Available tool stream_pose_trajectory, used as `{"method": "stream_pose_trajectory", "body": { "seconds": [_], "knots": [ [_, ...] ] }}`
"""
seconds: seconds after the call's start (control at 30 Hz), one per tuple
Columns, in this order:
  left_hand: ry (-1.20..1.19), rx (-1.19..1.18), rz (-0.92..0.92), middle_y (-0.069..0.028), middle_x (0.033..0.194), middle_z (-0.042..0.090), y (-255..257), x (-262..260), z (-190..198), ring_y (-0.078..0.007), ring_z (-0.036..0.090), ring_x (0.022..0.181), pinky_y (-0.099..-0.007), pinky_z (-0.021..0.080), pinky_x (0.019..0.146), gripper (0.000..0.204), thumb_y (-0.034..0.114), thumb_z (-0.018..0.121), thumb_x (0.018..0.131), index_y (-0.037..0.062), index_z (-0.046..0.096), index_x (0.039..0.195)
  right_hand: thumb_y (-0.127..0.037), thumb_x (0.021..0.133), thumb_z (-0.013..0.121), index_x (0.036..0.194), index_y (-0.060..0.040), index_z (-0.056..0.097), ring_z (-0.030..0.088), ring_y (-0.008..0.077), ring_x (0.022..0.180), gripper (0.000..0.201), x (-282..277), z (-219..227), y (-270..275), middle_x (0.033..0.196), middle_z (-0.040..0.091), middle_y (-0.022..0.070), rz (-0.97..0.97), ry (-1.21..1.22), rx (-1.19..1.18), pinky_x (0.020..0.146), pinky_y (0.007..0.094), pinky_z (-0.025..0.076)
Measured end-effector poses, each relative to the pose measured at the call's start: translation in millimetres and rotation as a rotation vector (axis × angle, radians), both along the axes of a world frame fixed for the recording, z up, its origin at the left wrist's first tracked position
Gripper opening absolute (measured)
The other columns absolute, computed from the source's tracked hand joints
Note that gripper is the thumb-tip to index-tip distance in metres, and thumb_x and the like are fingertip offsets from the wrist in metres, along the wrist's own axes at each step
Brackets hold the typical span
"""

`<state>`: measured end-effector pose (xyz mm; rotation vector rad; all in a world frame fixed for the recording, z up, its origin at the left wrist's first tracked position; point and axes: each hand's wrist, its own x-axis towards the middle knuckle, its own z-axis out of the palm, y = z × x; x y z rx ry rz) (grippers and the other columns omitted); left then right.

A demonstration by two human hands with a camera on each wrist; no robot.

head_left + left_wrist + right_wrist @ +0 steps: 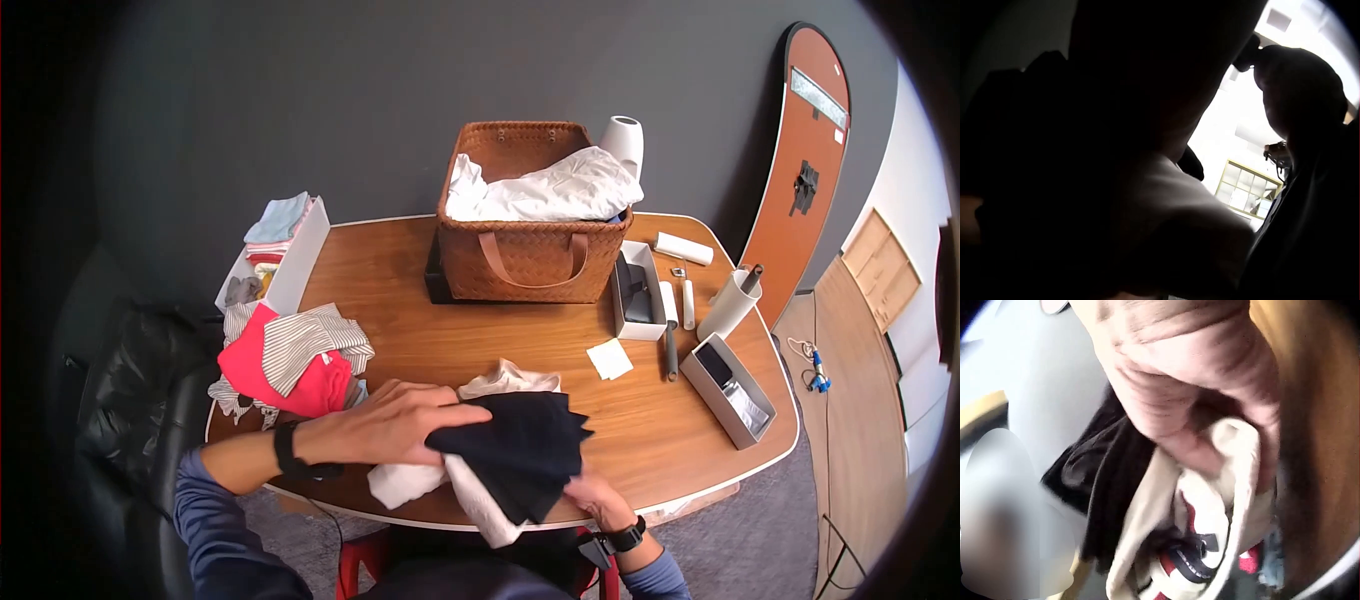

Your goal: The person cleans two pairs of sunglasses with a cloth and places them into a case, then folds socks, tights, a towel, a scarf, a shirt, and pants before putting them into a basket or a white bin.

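A folded dark navy cloth is held above the table's front edge, with cream fabric hanging beneath it. My left hand pinches the dark cloth's left side, one finger lying along its top. At the lower right edge of the bundle is my right hand. In the right wrist view my right hand grips a cream garment with red and navy trim inside its opening, and the dark cloth hangs beside it. The left wrist view is too dark to show the left hand's fingers.
A pink and striped clothes pile lies left, near a white box of folded cloths. A woven basket with white fabric stands at the back. Boxes, a lint roller and a white cylinder are right.
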<state>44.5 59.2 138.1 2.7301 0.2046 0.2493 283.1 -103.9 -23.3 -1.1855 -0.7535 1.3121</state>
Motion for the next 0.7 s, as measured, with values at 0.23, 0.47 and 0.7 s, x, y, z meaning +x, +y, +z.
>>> {"method": "stream_pose_trajectory", "body": {
  "seconds": [0.23,0.47,0.7],
  "knots": [
    [-0.086,0.062,0.059,-0.0195,0.124,0.06,14,18,-47,-0.0362,0.063,0.112,-0.0448,0.055,0.088,0.084,0.033,0.085,0.075,0.0037,0.052,0.146,0.011,0.09,0.055,0.14,-0.0013,0.048,0.062,0.0157,0.106,0.052,56,34,25,0.119,0.061,0.0081,-0.436,-0.406,0.325,0.092,0.0285,0.053],
    [-0.493,0.148,0.225,-0.0135,0.093,0.065,111,54,45,-0.0325,0.063,0.091,-0.0421,0.051,0.083,0.013,0.008,0.075,0.084,0.0017,0.066,0.091,0.009,0.095,0.052,0.135,-0.0012,0.048,0.063,0.0128,0.098,0.041,63,131,70,0.114,0.062,0.0089,-0.155,-0.359,0.368,0.088,0.0271,0.053],
    [-0.163,0.59,-0.051,-0.0133,0.115,0.067,274,85,76,-0.0366,0.061,0.115,-0.0429,0.053,0.099,0.022,-0.005,0.065,0.082,0.0017,0.064,0.103,0.002,0.096,0.057,0.136,-0.0003,0.047,0.063,0.0194,0.112,0.042,48,151,138,0.125,0.06,0.0123,-0.092,-0.165,0.307,0.097,0.0318,0.053]
  ]
}}
